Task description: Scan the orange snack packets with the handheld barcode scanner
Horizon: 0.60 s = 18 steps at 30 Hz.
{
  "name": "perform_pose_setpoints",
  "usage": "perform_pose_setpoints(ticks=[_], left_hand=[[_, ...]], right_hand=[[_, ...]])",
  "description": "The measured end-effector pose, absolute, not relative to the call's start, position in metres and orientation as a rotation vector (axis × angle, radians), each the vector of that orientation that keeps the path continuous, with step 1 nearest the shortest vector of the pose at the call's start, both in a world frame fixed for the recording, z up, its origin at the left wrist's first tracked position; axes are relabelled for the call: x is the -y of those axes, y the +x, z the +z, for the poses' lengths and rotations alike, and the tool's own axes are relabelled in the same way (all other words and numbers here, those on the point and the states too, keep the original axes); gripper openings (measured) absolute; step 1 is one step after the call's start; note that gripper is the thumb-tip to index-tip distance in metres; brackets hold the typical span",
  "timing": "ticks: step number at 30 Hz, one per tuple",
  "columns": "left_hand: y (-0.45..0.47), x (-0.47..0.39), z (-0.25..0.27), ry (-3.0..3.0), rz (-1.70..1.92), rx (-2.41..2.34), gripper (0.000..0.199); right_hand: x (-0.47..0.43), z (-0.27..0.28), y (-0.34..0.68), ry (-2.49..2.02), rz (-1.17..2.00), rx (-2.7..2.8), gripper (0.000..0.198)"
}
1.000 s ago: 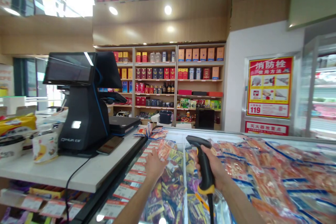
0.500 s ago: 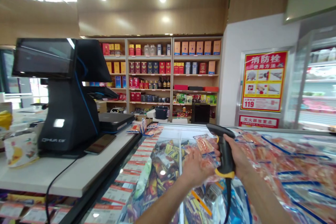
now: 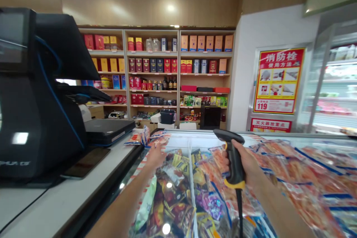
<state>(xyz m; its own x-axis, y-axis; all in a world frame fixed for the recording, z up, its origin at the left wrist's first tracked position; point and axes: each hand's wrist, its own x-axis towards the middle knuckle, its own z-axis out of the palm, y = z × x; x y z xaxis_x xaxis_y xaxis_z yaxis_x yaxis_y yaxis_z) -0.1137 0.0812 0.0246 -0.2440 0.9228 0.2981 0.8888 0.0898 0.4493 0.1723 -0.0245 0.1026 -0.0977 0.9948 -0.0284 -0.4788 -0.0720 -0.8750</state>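
Note:
In my right hand is a black and yellow barcode scanner, held upright by its handle above the glass-topped display case, its cord hanging down. Stretched forward over the left side of the case is my left hand, fingers extended and slightly blurred, with nothing visible in it. Just beyond it, small clear packets with orange-red contents lie at the case's far left corner. Beneath my hands are dark snack packs on the left and bagged reddish food on the right, with a white divider among the goods.
A black cash register stands on the white counter at left, with a phone and a flat black device beside it. Shelves of boxes and bottles line the back wall. A red and yellow poster hangs at right.
My left hand has moved left and forward, from beside the scanner to near the corner packets. The view has shifted closer to the counter. The scanner stays in my right hand.

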Motion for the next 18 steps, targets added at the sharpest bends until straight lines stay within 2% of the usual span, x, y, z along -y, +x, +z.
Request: perform_pose_setpoints(ticks=[4,9,18], left_hand=[[-0.137,-0.115,0.013,1.908,0.723,-2.385,0.05],[-0.151,-0.135,0.013,2.016,0.59,-2.404,0.03],[-0.13,-0.091,0.019,2.036,0.367,-2.309,0.03]], right_hand=[[0.008,0.103,0.171,-0.882,1.511,0.839,0.023],[0.0,0.102,0.164,-1.01,1.531,0.867,0.029],[-0.001,0.094,0.135,-0.958,1.632,0.854,0.031]])
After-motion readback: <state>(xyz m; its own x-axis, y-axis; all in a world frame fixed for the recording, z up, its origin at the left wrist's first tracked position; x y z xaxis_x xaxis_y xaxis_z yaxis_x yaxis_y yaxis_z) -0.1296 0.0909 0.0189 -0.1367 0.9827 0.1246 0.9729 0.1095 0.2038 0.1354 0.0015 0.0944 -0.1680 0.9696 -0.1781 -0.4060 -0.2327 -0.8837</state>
